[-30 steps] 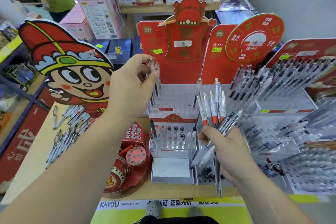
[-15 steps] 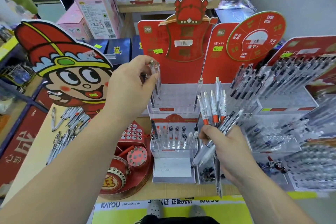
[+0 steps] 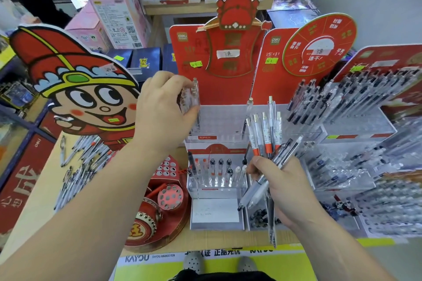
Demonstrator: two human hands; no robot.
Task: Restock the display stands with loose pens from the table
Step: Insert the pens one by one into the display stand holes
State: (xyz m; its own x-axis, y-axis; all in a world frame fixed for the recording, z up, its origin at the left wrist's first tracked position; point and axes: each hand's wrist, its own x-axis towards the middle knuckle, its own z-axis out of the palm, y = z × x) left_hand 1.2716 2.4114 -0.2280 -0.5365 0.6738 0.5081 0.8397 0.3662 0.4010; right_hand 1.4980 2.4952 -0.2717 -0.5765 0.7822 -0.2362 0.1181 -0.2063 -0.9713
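Observation:
My left hand (image 3: 163,107) pinches a clear pen (image 3: 195,98) upright at the top-left slots of the middle clear display stand (image 3: 219,121), against its red back card. My right hand (image 3: 280,185) grips a fanned bundle of pens (image 3: 266,141), some with orange grips, some clear and dark, in front of the stand's right side. The stand's lower tier (image 3: 215,171) holds several short pens. Loose pens (image 3: 77,162) lie scattered on the table at the left.
A big cartoon-face cutout (image 3: 75,89) stands left of the stand. A red round drum-shaped display (image 3: 157,212) sits at the front left. Full clear pen racks (image 3: 356,107) crowd the right. Pink and blue boxes (image 3: 114,20) stack up behind. A person stands at the far left.
Both hands have stayed almost in place. The left hand's pen has sunk slightly at the top-left slots. The bundle in the right hand is unchanged.

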